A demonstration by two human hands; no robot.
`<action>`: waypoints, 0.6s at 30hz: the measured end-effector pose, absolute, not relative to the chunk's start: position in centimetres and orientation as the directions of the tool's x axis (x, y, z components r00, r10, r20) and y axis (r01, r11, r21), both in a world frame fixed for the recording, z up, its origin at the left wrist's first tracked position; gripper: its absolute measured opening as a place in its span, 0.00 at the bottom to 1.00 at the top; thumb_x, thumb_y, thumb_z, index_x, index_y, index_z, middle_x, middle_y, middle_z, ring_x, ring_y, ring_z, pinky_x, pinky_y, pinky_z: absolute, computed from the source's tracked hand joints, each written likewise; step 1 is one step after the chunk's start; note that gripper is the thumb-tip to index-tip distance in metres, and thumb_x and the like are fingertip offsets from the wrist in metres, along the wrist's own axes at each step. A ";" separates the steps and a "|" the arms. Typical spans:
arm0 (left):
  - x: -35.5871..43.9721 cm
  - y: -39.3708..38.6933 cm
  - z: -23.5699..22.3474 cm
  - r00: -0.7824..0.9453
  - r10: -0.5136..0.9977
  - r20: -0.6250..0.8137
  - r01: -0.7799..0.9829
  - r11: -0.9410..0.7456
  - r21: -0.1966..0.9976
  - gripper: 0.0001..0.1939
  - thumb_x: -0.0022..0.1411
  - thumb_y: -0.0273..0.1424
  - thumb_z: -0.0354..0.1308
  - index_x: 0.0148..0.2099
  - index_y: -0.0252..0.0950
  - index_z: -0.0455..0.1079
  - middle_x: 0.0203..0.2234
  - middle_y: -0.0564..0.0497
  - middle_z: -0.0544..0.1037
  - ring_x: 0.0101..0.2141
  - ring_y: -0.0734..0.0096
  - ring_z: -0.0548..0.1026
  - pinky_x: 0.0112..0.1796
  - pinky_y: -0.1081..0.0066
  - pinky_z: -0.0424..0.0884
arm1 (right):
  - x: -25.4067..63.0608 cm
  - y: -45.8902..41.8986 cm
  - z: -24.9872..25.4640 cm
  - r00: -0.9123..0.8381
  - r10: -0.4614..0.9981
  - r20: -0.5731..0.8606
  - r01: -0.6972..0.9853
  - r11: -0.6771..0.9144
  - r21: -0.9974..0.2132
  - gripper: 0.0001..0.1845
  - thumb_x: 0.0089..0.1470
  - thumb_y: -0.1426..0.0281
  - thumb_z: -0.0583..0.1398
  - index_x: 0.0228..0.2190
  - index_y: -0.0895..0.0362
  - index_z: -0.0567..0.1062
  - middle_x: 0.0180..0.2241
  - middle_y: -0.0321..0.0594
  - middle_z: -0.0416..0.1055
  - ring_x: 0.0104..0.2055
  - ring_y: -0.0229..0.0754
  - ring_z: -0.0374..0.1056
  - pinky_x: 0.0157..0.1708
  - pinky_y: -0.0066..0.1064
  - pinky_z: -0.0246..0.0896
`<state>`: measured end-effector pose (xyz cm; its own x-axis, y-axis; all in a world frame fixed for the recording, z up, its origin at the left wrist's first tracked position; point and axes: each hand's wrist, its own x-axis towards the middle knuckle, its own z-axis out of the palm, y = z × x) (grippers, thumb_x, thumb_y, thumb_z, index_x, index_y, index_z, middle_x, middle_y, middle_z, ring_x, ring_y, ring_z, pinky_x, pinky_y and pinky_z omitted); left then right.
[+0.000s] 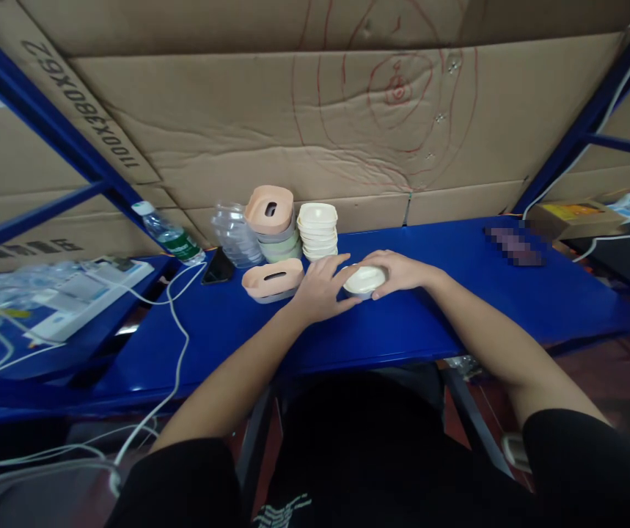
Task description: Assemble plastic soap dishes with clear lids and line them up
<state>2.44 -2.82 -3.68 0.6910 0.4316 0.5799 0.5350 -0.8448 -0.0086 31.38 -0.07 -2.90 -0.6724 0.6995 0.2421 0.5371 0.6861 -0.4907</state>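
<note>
Both my hands are at a small oval dish (366, 278), cream on top with a greyish lower part, low over the blue table. My right hand (400, 271) grips its right end between thumb and fingers. From the other side, my left hand (323, 288) curves its thumb and forefinger around the left end, its other fingers lifted and spread. Just left of that hand lies a peach tray with a slot (273, 279), set on a grey one. Behind stand a stack of cream dishes (318, 220) and a pile of peach, grey and green trays (270, 213).
Clear plastic containers (235, 231), a dark phone (218, 266) and a water bottle (174, 233) stand or lie at the left. A white cable (181, 345) hangs over the table's left part. Cardboard (210, 110) walls the back; a blurred item (515, 244) lies right.
</note>
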 end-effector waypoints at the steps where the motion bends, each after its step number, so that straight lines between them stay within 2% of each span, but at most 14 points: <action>1: 2.6 -2.9 -4.3 0.687 0.464 0.559 0.540 -0.841 0.033 0.38 0.66 0.51 0.68 0.70 0.37 0.69 0.67 0.30 0.71 0.65 0.35 0.71 0.61 0.40 0.70 | 31.3 -0.1 -2.8 -0.663 0.706 0.251 0.525 0.677 -0.516 0.47 0.44 0.43 0.76 0.63 0.46 0.79 0.60 0.45 0.78 0.63 0.60 0.73 0.67 0.55 0.64; 4: 2.9 -2.6 -5.3 0.645 0.529 0.552 0.530 -0.829 0.176 0.47 0.66 0.54 0.68 0.76 0.35 0.59 0.70 0.27 0.68 0.69 0.35 0.69 0.64 0.38 0.70 | 31.2 0.0 -2.9 -0.639 0.718 0.277 0.479 0.653 -0.587 0.47 0.45 0.43 0.76 0.63 0.46 0.79 0.62 0.47 0.76 0.65 0.60 0.71 0.67 0.56 0.64; 7: 3.0 -2.3 -5.5 0.606 0.548 0.577 0.492 -0.828 0.269 0.48 0.67 0.52 0.68 0.77 0.36 0.54 0.70 0.28 0.68 0.70 0.38 0.67 0.67 0.39 0.68 | 31.1 0.0 -3.0 -0.640 0.707 0.302 0.437 0.658 -0.613 0.46 0.46 0.45 0.76 0.63 0.46 0.78 0.63 0.47 0.74 0.67 0.61 0.69 0.70 0.58 0.60; 10: 3.0 -2.2 -5.4 0.597 0.549 0.585 0.475 -0.829 0.294 0.50 0.64 0.48 0.72 0.77 0.35 0.53 0.71 0.27 0.65 0.71 0.38 0.67 0.69 0.38 0.67 | 31.2 0.2 -3.1 -0.634 0.712 0.302 0.426 0.647 -0.633 0.46 0.46 0.46 0.77 0.63 0.45 0.78 0.64 0.46 0.73 0.68 0.60 0.68 0.71 0.60 0.59; 13: 2.9 -2.2 -5.5 0.606 0.533 0.590 0.458 -0.841 0.289 0.56 0.60 0.46 0.76 0.79 0.36 0.50 0.72 0.26 0.63 0.72 0.35 0.65 0.68 0.37 0.67 | 31.4 0.3 -3.1 -0.622 0.730 0.284 0.416 0.615 -0.669 0.44 0.47 0.46 0.76 0.63 0.46 0.79 0.63 0.45 0.74 0.67 0.60 0.70 0.70 0.59 0.61; 18: 2.7 -1.9 -5.8 0.578 0.520 0.629 0.455 -0.845 0.280 0.70 0.56 0.46 0.78 0.82 0.38 0.34 0.74 0.24 0.59 0.74 0.32 0.61 0.69 0.35 0.65 | 31.8 0.3 -2.6 -0.574 0.782 0.245 0.351 0.505 -0.789 0.40 0.50 0.48 0.75 0.61 0.48 0.80 0.62 0.46 0.77 0.64 0.59 0.73 0.68 0.58 0.64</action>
